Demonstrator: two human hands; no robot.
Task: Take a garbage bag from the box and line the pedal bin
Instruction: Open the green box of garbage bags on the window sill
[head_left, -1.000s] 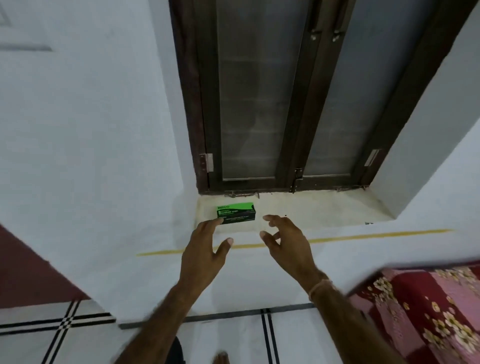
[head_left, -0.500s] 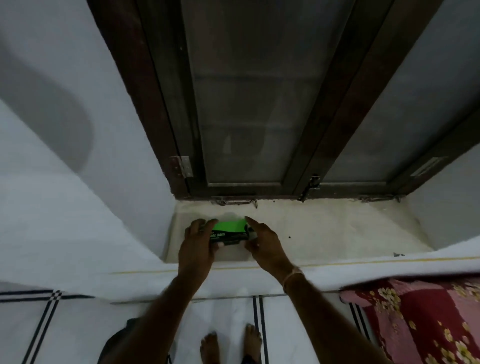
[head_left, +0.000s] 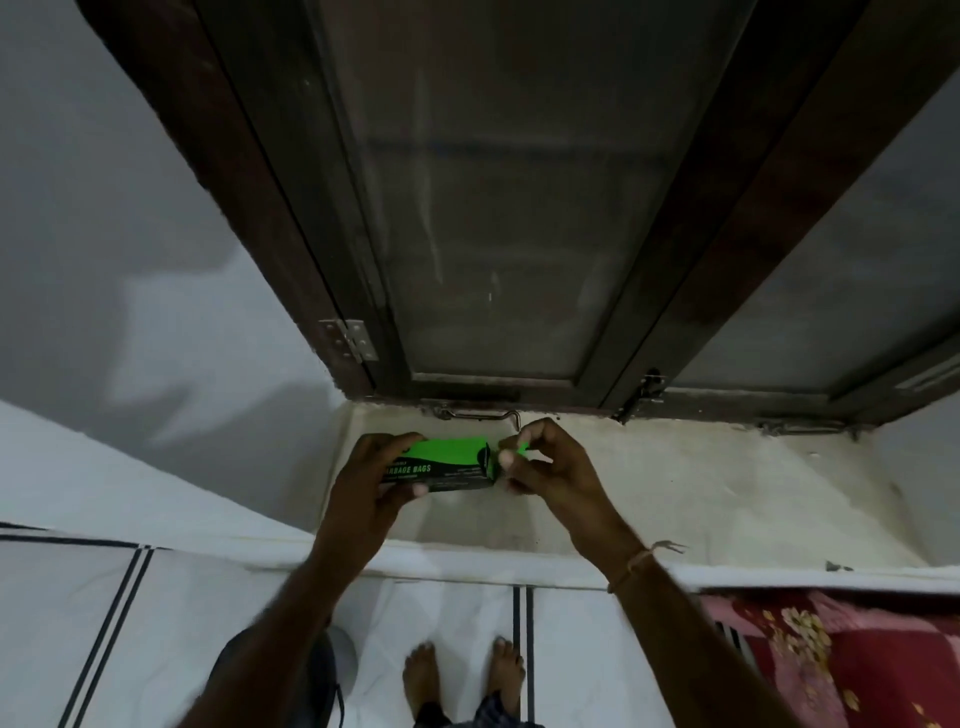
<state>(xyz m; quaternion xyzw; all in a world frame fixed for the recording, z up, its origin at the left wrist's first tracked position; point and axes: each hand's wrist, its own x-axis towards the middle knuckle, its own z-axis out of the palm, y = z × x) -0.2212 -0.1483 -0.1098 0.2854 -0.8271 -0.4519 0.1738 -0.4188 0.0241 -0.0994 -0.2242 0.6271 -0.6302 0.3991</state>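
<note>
Head camera looks steeply down onto near windowsill (head_left: 675, 493).

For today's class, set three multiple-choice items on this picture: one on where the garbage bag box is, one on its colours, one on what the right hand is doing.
1. Where is the garbage bag box?
A) on the floor tiles
B) held over the window sill
C) on the bedspread

2. What colours is the box?
A) red and white
B) blue and yellow
C) green and black

3. What is the right hand doing?
A) pinching the end flap of the box
B) hanging idle
C) pressing flat on the glass

Answers:
1 B, the left hand grips its left end, with the sill behind it.
2 C, a bright green top sits over a black printed side.
3 A, thumb and fingers close on the green flap at the box's right end.
</note>
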